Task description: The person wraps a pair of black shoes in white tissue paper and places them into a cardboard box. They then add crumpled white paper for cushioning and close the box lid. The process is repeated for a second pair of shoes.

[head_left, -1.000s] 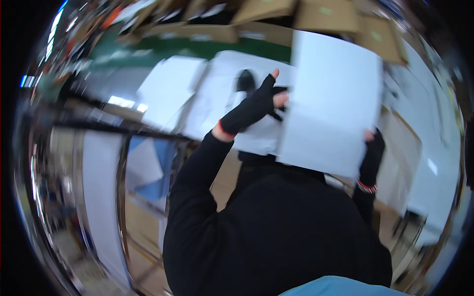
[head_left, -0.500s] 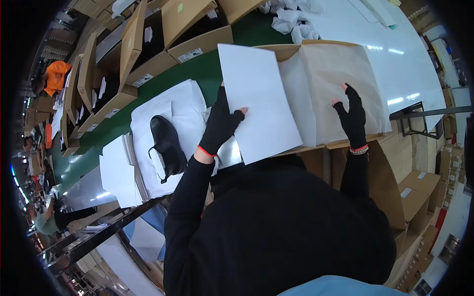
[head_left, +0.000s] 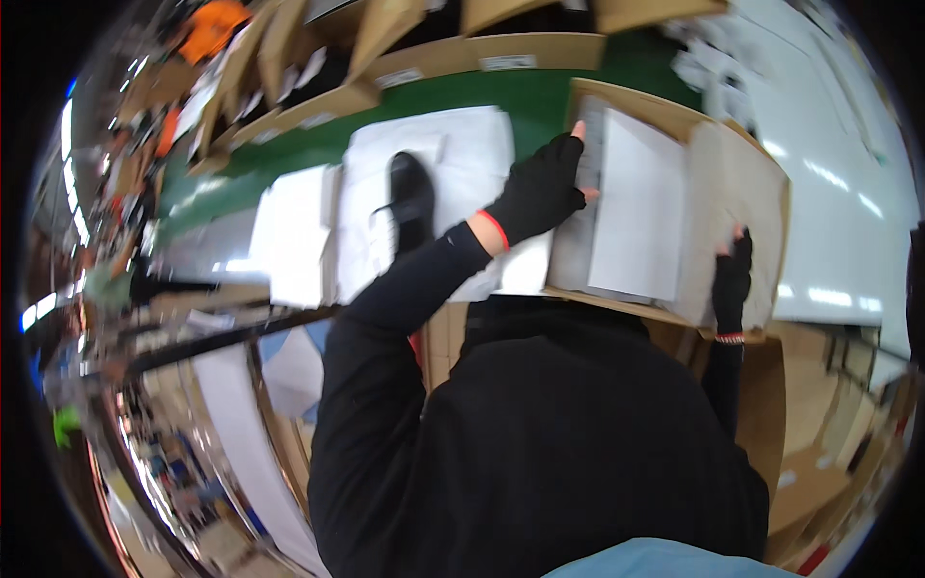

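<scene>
A white sheet of card lies inside an open brown cardboard box lined with thin paper. My left hand, in a black fingerless glove, reaches over the box's left side. Its thumb and forefinger are apart beside the sheet's left edge, and nothing shows between them. On the right, my right hand rests on the pale wrapping paper folded out over the box's side, fingers extended and slightly blurred. A black shoe lies on a white paper stack left of the box.
Another stack of white sheets stands further left. Open shoe boxes line the back of the green surface. Crumpled white paper lies at the back right, near a glossy white table.
The white sheet has gone from my left hand down into the box. That hand has let go of it and sits at the box's left side. The view has shifted and turned.
</scene>
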A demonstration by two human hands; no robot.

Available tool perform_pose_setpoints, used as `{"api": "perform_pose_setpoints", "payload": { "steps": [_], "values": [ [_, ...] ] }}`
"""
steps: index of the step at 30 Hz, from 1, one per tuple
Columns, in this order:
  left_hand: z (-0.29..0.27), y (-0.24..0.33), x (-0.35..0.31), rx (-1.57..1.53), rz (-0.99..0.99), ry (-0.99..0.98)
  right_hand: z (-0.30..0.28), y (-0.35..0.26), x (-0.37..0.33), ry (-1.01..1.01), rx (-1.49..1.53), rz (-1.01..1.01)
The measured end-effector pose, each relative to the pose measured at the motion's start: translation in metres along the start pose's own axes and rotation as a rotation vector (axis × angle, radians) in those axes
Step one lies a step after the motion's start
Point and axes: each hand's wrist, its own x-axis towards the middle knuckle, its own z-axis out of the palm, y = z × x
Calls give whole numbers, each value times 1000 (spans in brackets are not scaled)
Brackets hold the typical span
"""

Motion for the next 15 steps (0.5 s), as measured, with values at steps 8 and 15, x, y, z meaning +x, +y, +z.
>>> {"api": "perform_pose_setpoints", "payload": {
  "steps": [8,15],
  "values": [
    [-109,-136,-122,746,-565,-676,34,-40,8,-73,76,-84],
    [-179,-103,-96,418,-726,-594,44,28,3,-27,174,1]
  ]
}}
